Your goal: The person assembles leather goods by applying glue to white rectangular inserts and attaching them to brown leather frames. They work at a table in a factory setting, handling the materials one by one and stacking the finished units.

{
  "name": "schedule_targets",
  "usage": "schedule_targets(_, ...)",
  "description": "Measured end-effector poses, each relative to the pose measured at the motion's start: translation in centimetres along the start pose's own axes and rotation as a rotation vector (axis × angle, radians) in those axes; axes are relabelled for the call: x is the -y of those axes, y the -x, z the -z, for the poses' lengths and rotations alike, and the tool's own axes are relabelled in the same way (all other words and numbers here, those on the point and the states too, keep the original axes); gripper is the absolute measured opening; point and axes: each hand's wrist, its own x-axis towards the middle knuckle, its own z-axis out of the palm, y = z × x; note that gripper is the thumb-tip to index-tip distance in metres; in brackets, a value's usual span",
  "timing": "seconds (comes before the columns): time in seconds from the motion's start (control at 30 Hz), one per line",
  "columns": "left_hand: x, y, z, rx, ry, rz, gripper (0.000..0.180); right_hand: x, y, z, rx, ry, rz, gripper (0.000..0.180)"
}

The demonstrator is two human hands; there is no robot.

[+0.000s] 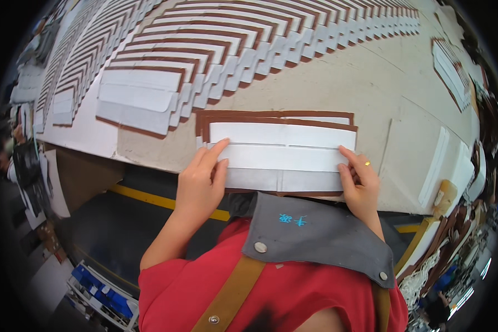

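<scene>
A brown panel piece lies on the table edge in front of me, on top of another brown-edged piece that shows behind it. White strips and a grey strip cover most of it. My left hand has its index finger and thumb at the left end of the middle white strip. At that strip's right end, my right hand holds it by index finger and thumb, the other fingers curled. A yellow band sits on one right finger. The undersides of the fingertips are hidden.
Overlapping rows of similar brown-and-white pieces fan across the far and left table. A smaller stack lies far right. By the right edge are a pale sheet and a yellowish block. My grey apron adjoins the table edge.
</scene>
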Motion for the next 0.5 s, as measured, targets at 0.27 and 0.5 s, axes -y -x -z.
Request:
schedule_targets(0.27, -0.43, -0.13, 0.07, 0.033, -0.030, 0.027, 0.032, -0.07, -0.17, 0.22, 0.022, 0.027, 0.022, 0.033)
schedule_targets(0.5, -0.52, 0.03, -0.11, 0.008, -0.094, -0.012, 0.032, 0.05, -0.71, 0.95, 0.015, 0.302, 0.049, 0.028)
